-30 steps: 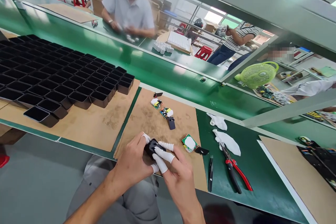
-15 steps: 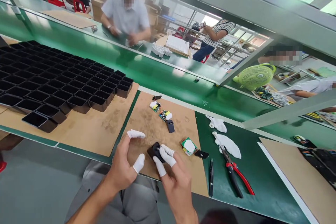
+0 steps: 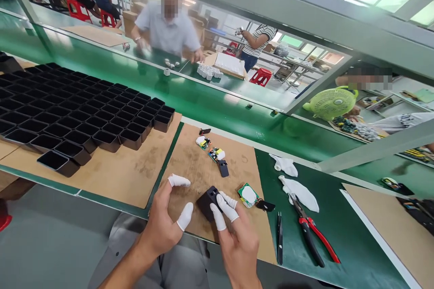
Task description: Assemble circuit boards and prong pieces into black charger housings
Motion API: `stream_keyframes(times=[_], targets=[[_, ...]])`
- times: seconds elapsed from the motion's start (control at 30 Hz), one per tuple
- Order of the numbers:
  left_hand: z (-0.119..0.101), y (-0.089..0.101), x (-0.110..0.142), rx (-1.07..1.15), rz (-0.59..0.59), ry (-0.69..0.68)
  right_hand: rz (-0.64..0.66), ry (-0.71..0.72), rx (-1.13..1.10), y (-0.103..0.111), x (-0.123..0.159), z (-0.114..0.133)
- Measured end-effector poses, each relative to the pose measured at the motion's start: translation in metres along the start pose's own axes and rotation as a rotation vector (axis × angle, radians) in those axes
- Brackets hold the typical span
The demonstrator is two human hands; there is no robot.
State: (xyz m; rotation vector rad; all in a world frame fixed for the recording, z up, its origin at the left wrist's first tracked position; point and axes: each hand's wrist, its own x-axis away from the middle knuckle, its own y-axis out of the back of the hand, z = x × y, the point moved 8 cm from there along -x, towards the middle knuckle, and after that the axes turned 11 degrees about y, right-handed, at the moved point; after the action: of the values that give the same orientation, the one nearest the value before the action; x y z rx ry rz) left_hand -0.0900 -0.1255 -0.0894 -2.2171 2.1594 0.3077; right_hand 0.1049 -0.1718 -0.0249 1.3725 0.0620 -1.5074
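Note:
My right hand [image 3: 233,226], in white finger cots, grips a black plastic housing [image 3: 206,203] at its right end, over the cardboard sheet [image 3: 183,162]. Just left of it my left hand [image 3: 169,212] holds nothing, its thumb and forefinger spread apart. Right of the housing lies a circuit board [image 3: 247,195] with a round white pad, wired to a small black plate [image 3: 266,206]. Two more circuit boards [image 3: 216,154] with yellow and white parts lie farther back, with small black pieces [image 3: 223,168] beside them.
Rows of black open-topped boxes [image 3: 111,139] cover the left side. On the right lie black tweezers [image 3: 280,238], red-and-black pliers [image 3: 310,235] and white cloth pieces [image 3: 301,193]. Across the bench sits a co-worker [image 3: 169,27]; a green fan [image 3: 332,103] stands at the back right.
In my right hand the black housing has turned, so more of its side shows. My left hand stays open beside it. Across the bench, the co-worker's hands have moved apart.

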Motion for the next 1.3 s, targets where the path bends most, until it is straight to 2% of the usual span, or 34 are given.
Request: stream_keyframes(times=[0.13, 0.33, 0.53, 0.73, 0.9, 1.07, 1.17, 1.3], targets=[[-0.001, 0.0, 0.0, -0.019, -0.022, -0.009, -0.002, -0.004, -0.038, 0.001, 0.0, 0.002], [-0.002, -0.001, -0.001, -0.033, -0.017, 0.004, 0.099, 0.033, -0.157, -0.013, 0.009, 0.012], [0.003, -0.002, 0.0, -0.023, -0.027, 0.004, 0.039, 0.057, -0.098, -0.006, 0.015, 0.008], [0.002, -0.003, 0.0, -0.061, -0.029, -0.005, 0.084, 0.014, -0.118, -0.013, 0.02, 0.001], [-0.001, -0.002, -0.001, -0.088, -0.053, -0.009, -0.009, 0.014, -0.091, -0.004, 0.02, 0.0], [-0.001, -0.004, -0.001, -0.111, -0.053, -0.022, 0.029, 0.037, -0.108, -0.003, 0.019, 0.0], [0.0, -0.003, 0.0, -0.117, -0.059, -0.029, -0.012, 0.027, -0.099, 0.0, 0.024, -0.003], [-0.001, -0.003, 0.0, -0.13, -0.066, -0.024, 0.006, -0.003, -0.135, -0.008, 0.031, -0.007]])
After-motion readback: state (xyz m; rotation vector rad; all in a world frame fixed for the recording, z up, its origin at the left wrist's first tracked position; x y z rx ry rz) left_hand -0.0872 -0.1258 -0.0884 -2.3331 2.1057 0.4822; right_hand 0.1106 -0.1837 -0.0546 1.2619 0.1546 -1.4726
